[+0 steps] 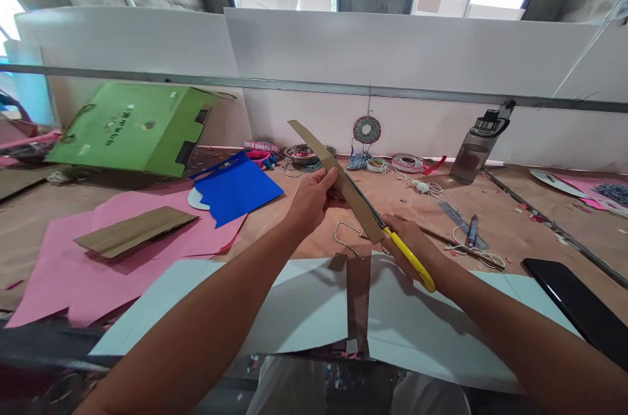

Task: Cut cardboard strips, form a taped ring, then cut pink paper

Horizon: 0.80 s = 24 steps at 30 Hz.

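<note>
A long cardboard strip (338, 176) was held tilted above the bench (490, 205), its far end pointing up and left, its near end low by the right hand (409, 248). The left hand (314, 199) pinched the strip near its middle, fingers closed round its edge. The right hand was closed through the yellow handles of scissors (392, 235), whose blades lay along the strip's right edge, touching it. Below the hands lay pale sheets (304, 310) with a brown strip (358, 300) standing across them and a small brown scrap (337, 262) just beside it. A twisted cord (346, 238) lay on the bench under the strip. To the left were a blue sheet (235, 189), pink paper (98, 271) with a folded brown card (132, 232) on it, and a green box (132, 127) lying tipped. Farther back were thread spools (407, 163), a woven disc (367, 129) hanging on the white wall (392, 55), and a bottle (478, 146) leaning at the right. A black slab (579, 304) lay near the right forearm.
</note>
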Tool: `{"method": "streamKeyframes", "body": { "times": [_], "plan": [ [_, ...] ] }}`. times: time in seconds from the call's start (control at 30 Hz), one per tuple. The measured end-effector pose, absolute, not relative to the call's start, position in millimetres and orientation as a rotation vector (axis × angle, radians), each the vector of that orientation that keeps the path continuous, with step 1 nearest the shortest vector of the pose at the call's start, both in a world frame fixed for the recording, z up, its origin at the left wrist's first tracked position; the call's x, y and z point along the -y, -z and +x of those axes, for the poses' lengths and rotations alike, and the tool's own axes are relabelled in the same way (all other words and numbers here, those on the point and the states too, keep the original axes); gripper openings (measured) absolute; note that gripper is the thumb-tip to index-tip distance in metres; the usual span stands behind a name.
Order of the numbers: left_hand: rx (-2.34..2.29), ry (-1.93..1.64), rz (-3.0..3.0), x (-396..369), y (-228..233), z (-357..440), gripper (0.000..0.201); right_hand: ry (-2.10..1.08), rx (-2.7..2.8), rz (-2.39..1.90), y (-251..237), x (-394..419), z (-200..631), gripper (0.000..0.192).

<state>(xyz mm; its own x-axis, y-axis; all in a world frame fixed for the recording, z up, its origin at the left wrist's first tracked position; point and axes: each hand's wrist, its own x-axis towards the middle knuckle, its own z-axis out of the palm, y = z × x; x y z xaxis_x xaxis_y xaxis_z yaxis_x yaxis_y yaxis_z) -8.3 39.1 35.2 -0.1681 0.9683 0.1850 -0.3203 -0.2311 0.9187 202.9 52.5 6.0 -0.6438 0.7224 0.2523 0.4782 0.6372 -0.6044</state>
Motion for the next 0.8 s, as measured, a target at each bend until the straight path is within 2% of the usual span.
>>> {"method": "streamKeyframes", "body": {
  "times": [0.13, 0.3, 0.5, 0.8],
  "plan": [
    [-0.92, -1.594, 1.056, -40, -33, -6, 0.024, -0.761, 2.331, -1.012, -5, -53, 202, 0.015],
    [-0.911, -1.489, 1.109, -36, -29, 6, 0.029, -0.775, 2.333, -1.099, -13, -56, 204, 0.029],
    [-0.902, -1.479, 1.121, -35, -27, 8, 0.028, -0.79, 2.301, -1.058, -11, -56, 205, 0.023],
    [-0.884, -1.457, 1.133, -33, -30, 8, 0.028, -0.711, 2.325, -0.87, -12, -49, 204, 0.024]
  ]
}}
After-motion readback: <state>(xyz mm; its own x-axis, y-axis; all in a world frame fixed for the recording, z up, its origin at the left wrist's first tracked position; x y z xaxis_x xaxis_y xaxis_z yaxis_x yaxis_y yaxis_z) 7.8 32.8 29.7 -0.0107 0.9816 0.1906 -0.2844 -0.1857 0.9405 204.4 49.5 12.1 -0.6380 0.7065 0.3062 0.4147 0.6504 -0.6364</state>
